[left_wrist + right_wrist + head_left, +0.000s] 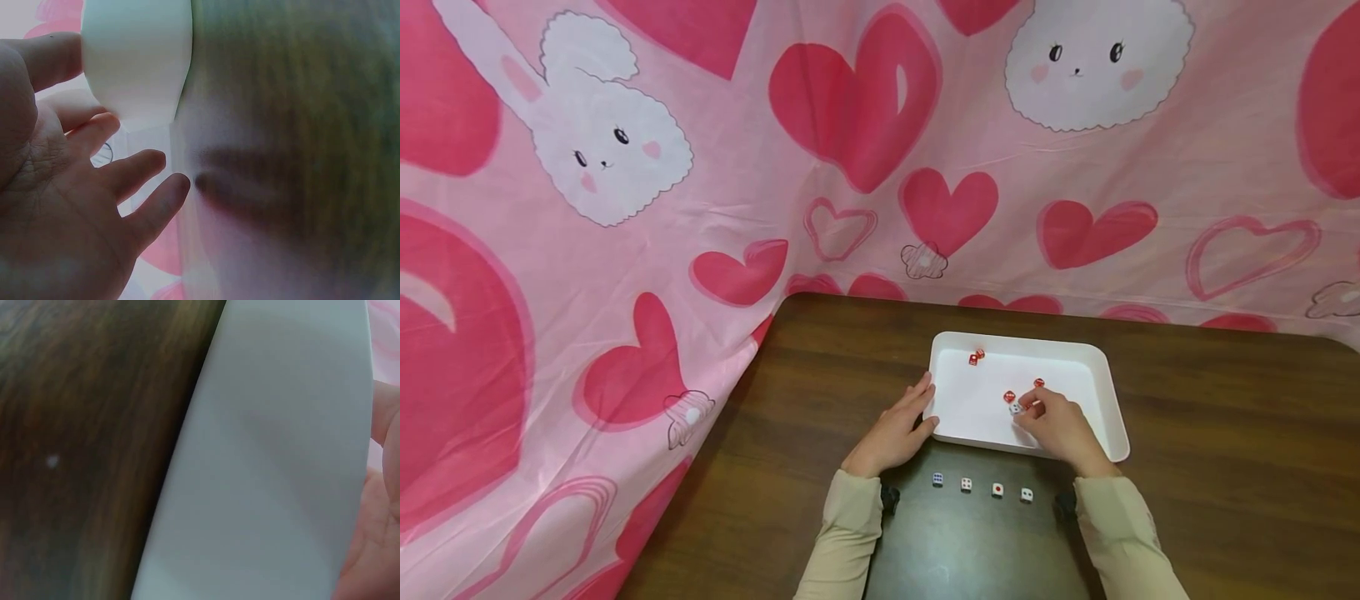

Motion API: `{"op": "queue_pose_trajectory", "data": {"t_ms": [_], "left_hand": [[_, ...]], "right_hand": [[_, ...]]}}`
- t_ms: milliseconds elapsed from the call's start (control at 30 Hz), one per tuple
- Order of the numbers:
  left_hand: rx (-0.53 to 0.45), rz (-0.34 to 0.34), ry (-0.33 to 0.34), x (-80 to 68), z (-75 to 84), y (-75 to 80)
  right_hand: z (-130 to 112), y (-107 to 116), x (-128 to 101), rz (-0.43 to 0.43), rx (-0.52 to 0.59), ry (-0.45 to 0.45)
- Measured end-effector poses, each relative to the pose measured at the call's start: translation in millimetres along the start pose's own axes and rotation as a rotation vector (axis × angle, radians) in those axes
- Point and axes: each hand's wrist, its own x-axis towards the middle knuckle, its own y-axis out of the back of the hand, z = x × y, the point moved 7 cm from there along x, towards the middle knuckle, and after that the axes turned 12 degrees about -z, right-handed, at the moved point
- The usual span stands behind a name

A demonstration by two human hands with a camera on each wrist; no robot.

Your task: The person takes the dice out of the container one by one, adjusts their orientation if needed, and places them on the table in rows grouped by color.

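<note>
The left hand (893,432) lies spread against the tray (964,408) while the right hand (1062,427) pinches a white die (1015,409), seemingly picking it out, calling for a careful lift

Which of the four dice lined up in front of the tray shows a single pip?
The third die from the left: one large red pip. The first, second and fourth each show more.

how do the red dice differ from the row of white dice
The red dice lie inside the tray; the white row sits on the table. The red dice are scattered; the white row runs roughly straight. All are small cubes with pips.
</note>
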Motion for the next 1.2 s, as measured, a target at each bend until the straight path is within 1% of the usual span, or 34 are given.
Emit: {"op": "queue_pose_trajectory", "data": {"t_ms": [133, 300, 600, 933, 1200], "left_hand": [[-0.004, -0.002, -0.005, -1.3, 1.3, 0.3], [-0.013, -0.008, 0.007, -2.8, 0.8, 0.2], [-0.002, -0.010, 0.025, -0.9, -1.2, -0.9], [-0.007, -0.008, 0.019, -1.3, -0.3, -0.4], [-0.007, -0.010, 0.006, -0.1, -1.6, -0.9]], "right_hand": [[-2, -1, 1, -0.003, -0.005, -0.001], [-2, -3, 3, -0.014, -0.010, -0.016], [2, -7, 9, -0.007, -0.035, -0.050], [2, -10, 10, -0.037, -0.012, -0.089], [1, -12, 11, -0.011, -0.045, -0.069]]}}
